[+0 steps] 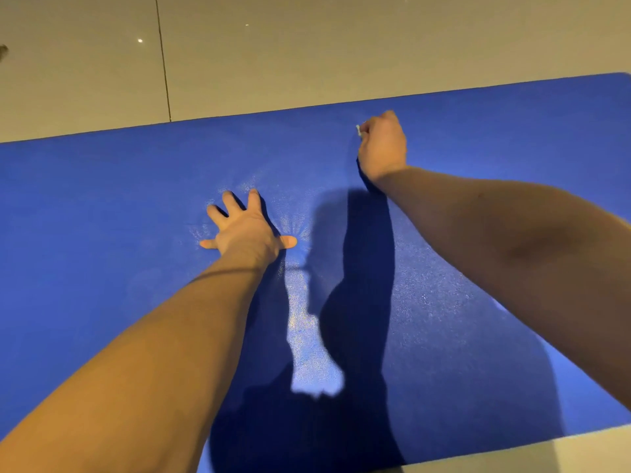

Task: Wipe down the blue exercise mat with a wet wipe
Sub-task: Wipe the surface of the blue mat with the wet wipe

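The blue exercise mat [102, 216] lies flat on the floor and fills most of the view. My left hand [244, 228] presses flat on the mat near its middle, fingers spread wide. My right hand [382, 146] is curled into a fist near the mat's far edge. It grips the wet wipe [358, 130], of which only a small white corner shows at the fingers. The rest of the wipe is hidden under the hand.
Pale glossy floor tiles [273, 56] stretch beyond the mat's far edge, with a dark grout line at the left. A strip of floor [546, 452] shows at the near right corner. Shadows of my arms fall across the mat.
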The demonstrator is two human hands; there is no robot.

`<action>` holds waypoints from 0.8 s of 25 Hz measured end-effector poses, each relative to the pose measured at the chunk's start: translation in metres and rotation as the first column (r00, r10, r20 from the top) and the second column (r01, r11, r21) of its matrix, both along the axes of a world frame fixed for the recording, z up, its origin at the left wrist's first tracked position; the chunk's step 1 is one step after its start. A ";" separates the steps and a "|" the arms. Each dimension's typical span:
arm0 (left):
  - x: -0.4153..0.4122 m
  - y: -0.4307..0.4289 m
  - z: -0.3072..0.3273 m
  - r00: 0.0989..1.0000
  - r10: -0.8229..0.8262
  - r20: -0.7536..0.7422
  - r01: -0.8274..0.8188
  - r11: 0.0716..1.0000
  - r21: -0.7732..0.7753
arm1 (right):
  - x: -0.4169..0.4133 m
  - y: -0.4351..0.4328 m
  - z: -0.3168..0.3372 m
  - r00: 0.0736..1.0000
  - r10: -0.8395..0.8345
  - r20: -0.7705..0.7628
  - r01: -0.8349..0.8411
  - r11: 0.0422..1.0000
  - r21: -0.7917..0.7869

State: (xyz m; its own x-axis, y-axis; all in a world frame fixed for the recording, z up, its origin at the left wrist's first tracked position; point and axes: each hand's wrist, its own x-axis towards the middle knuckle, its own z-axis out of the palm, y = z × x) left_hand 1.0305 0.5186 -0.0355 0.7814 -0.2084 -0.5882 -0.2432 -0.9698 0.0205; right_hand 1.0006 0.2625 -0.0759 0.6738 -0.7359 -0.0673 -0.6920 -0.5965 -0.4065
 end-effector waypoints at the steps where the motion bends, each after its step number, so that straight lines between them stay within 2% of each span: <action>1: 0.000 -0.001 0.000 1.000 0.005 -0.002 -0.005 1.000 -0.006 | 0.005 0.009 -0.001 1.000 -0.019 0.000 0.019 1.000 -0.001; 3: 0.000 0.000 -0.001 1.000 0.008 0.004 -0.008 1.000 -0.010 | 0.019 0.045 -0.001 0.999 0.051 0.015 -0.052 0.998 0.040; 6: 0.000 0.002 -0.005 1.000 0.003 0.021 -0.002 1.000 -0.015 | 0.029 0.104 0.001 0.944 0.320 0.084 -0.328 0.939 0.106; 9: 0.001 0.003 -0.005 0.999 -0.005 0.035 0.006 1.000 -0.019 | 0.032 0.102 0.000 0.900 0.430 0.064 -0.435 0.895 0.099; 11: 0.001 0.003 -0.004 1.000 -0.003 0.030 0.004 1.000 -0.016 | 0.033 0.070 0.002 0.925 0.377 0.048 -0.380 0.922 0.079; 13: 0.001 0.003 -0.004 1.000 -0.007 0.023 0.007 1.000 -0.016 | 0.030 0.034 0.007 0.972 0.230 0.053 -0.233 0.971 0.056; 16: 0.002 0.003 -0.004 1.000 -0.009 0.019 0.010 1.000 -0.024 | 0.030 0.013 0.009 0.996 0.072 0.051 -0.073 0.997 0.033; 18: 0.002 0.003 -0.003 1.000 -0.004 0.011 0.004 1.000 -0.024 | 0.038 0.034 0.007 0.998 0.058 0.033 -0.059 0.998 0.021; 20: 0.002 0.002 -0.003 1.000 0.002 0.012 -0.002 1.000 -0.025 | 0.048 0.067 0.001 0.990 0.136 0.041 -0.138 0.989 0.052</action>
State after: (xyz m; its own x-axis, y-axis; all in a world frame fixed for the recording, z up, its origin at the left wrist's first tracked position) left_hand 1.0323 0.5203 -0.0382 0.7888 -0.2213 -0.5734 -0.2418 -0.9694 0.0415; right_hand 1.0486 0.3292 -0.0751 0.7707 -0.6324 -0.0778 -0.5893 -0.6610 -0.4645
